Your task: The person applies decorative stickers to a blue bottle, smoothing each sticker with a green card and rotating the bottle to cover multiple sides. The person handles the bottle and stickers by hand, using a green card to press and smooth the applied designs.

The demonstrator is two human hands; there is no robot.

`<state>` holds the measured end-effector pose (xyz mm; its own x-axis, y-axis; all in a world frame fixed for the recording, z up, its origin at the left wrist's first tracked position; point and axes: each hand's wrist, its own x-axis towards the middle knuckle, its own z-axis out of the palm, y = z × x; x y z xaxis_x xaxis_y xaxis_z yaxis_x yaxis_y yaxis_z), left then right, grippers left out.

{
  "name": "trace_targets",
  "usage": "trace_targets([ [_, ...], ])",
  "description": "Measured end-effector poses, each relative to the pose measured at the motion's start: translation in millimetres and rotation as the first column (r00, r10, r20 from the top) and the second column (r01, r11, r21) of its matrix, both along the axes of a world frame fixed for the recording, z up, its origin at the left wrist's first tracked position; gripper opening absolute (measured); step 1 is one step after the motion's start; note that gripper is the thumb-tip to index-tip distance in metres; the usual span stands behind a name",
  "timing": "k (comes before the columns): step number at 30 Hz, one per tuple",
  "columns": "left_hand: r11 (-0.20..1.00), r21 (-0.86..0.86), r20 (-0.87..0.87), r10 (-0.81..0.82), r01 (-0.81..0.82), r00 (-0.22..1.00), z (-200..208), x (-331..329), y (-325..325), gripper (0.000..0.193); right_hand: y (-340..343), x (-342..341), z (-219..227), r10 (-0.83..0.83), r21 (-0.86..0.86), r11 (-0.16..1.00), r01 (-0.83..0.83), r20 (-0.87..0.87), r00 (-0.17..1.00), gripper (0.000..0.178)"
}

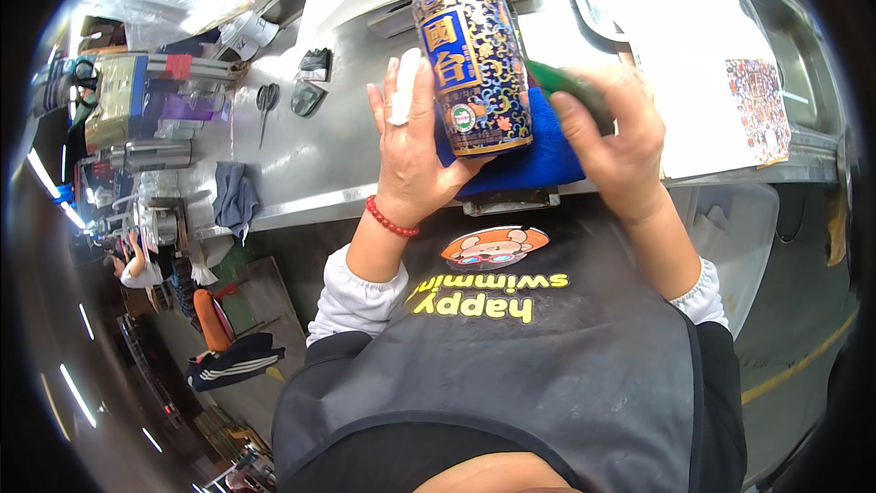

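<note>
One ornate blue bottle, one blue cloth, one pair of scissors.

Factory or packing workshop: long steel workbench with scissors, a rag, bagged stock, machine parts at left, concrete floor with yellow line, another worker nearby.

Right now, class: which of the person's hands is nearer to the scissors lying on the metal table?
Left. The left hand steadies the blue patterned bottle, on the same side as the scissors; the right hand is beyond the bottle, farther away.
</note>
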<state>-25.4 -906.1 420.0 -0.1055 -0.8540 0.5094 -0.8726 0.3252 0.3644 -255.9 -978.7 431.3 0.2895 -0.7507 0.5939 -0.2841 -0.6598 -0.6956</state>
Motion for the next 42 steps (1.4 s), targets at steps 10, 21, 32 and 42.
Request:
trace_targets([
  [10, 0.995, -0.091, 0.15, 0.048, -0.034, 0.988, 13, 0, -5, 0.113, 8, 6, 16, 0.09, -0.274, 0.951, -0.141, -0.191, 0.978, 0.039],
  [21, 0.992, -0.004, 0.194, 0.127, -0.128, 0.973, 1, 7, -4, 0.13, 16, 2, 2, 0.453, -0.231, 0.834, -0.502, -0.234, 0.86, 0.053],
  [32, 0.99, -0.022, 0.097, 0.144, -0.143, 0.985, 11, -5, -1, 0.123, 22, 18, 8, 0.131, 0.606, 0.76, -0.236, 0.213, 0.968, 0.015],
  [42, 0.986, 0.086, 0.033, 0.138, -0.141, 0.99, 14, -7, 2, 0.125, -8, 34, 16, 0.003, 0.674, 0.663, -0.327, 0.434, 0.901, 0.021],
])
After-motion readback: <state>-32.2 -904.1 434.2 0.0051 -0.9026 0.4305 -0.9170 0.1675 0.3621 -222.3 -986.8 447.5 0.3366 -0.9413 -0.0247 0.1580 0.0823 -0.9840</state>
